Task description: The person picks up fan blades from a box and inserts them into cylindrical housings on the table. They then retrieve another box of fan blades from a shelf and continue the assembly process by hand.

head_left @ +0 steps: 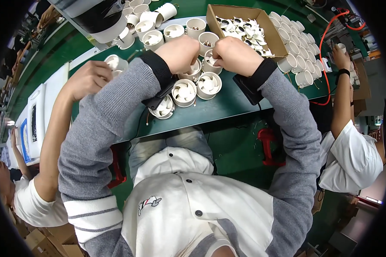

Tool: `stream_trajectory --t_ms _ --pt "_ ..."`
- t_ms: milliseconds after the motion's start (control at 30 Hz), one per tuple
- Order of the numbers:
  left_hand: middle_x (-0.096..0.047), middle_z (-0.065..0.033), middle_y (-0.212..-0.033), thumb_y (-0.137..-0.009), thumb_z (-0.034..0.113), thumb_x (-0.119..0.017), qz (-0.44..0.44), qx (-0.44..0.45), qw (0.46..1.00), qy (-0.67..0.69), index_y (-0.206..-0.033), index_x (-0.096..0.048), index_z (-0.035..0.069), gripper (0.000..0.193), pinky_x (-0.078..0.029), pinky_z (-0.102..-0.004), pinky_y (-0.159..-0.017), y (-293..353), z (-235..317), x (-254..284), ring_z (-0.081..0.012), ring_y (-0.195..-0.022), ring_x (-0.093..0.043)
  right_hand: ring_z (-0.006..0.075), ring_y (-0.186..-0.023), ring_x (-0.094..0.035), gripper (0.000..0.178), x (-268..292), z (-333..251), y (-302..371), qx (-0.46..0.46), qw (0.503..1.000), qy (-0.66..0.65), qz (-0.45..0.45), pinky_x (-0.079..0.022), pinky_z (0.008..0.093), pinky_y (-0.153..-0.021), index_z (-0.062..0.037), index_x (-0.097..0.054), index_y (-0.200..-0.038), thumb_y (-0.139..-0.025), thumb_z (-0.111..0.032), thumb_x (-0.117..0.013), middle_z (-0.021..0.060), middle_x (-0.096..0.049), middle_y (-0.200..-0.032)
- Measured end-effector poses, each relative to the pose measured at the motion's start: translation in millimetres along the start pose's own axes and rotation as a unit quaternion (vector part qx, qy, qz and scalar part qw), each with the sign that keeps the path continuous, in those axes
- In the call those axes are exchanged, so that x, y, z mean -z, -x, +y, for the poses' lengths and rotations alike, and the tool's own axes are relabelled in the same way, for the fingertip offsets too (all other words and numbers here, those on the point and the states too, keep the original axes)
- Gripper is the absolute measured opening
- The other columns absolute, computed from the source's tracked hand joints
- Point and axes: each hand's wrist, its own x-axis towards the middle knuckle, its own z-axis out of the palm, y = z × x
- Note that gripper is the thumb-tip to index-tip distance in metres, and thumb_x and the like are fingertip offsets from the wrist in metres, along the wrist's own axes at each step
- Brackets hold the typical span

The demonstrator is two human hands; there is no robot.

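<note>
On the green workbench (pixel 227 100), both my hands bend over a cluster of round white fan housings. My right hand (pixel 237 55) is closed, its fingertips at the white fan wheel (pixel 210 61) inside one housing. My left hand (pixel 179 55) is curled above the neighbouring housing (pixel 194 72); its fingertips are mostly hidden, so what it grips cannot be made out. Nearer to me stand housings with bladed wheels inside: one in the middle (pixel 184 93), one to its right (pixel 209 85), and one at left (pixel 163 108), partly behind my wrist device.
An open cardboard box (pixel 278 43) holds loose white fan wheels. Many empty-looking white housings (pixel 297 47) stand right of it, beside a red hose (pixel 326 77). Another person's hand (pixel 90 79) reaches in at left, near a housing. A dark-and-white machine head (pixel 98 19) overhangs the far left.
</note>
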Motion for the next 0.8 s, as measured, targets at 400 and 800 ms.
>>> stream_trajectory --t_ms 400,800 --pt "-0.061 -0.0173 -0.069 -0.069 0.003 -0.055 -0.015 -0.027 0.989 -0.143 -0.067 -0.062 0.000 0.008 -0.051 -0.0361 -0.063 7 16 4 -0.0298 -0.068 -0.062 0.0240 -0.064 -0.057 0.012 38 28 29 0.005 0.976 -0.111 0.186 -0.045 0.0329 -0.060 0.0012 -0.062 -0.083 -0.076 -0.009 -0.060 0.0123 -0.060 -0.073" --pt "-0.061 -0.0197 -0.073 -0.066 0.002 -0.058 0.157 -0.134 0.978 -0.045 -0.073 -0.063 -0.002 0.010 -0.051 -0.0371 -0.067 -57 44 34 -0.0317 -0.072 -0.062 0.0211 -0.061 -0.055 0.023 26 145 31 -0.220 0.954 0.013 -0.203 -0.045 0.0302 -0.058 0.0008 -0.060 -0.080 -0.064 -0.011 -0.071 0.0114 -0.060 -0.070"
